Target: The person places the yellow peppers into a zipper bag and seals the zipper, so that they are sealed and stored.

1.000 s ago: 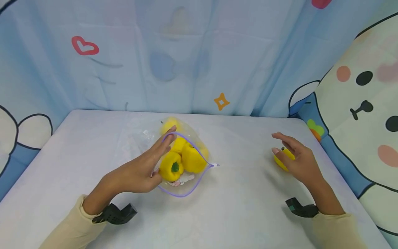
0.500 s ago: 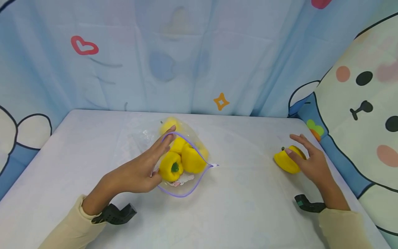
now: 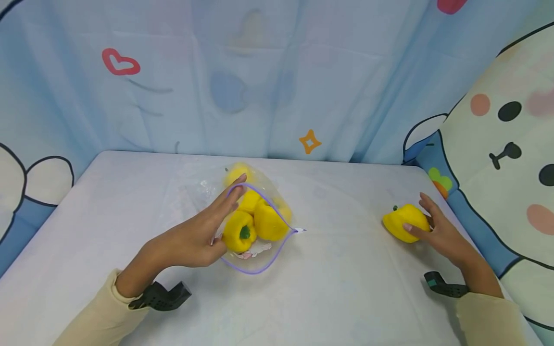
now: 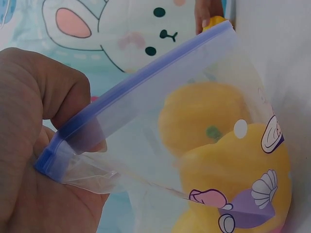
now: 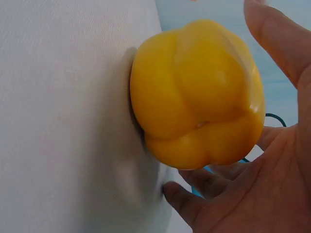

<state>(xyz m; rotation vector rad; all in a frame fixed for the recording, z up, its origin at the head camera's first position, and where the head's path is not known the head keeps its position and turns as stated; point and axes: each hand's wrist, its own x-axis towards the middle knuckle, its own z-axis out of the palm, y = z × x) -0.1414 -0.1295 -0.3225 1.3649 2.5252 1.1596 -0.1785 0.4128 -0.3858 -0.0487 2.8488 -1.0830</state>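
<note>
A clear zip bag [image 3: 280, 250] with a purple rim lies on its side in the head view. Several yellow bell peppers [image 3: 270, 221] are inside it, one with its green stem facing the mouth. My left hand [image 3: 195, 238] holds the bag's mouth; in the left wrist view its fingers [image 4: 68, 90] curl at the purple zip edge. On the right, one loose yellow bell pepper [image 3: 404, 222] rests on the table. My right hand [image 3: 446, 240] is spread about it, thumb at the near side, fingers beyond. The right wrist view shows a gap between thumb and pepper [image 5: 194, 97].
A white cloth covers the table [image 3: 337, 278]. Behind it hangs a blue printed curtain [image 3: 242, 86], and a cartoon bear print [image 3: 497, 192] stands close along the right edge. Each wrist bears a black camera mount [image 3: 162, 297].
My right hand has moved right and a little toward me, from over the loose pepper to its right side, uncovering it. The left hand and the bag have stayed in place.
</note>
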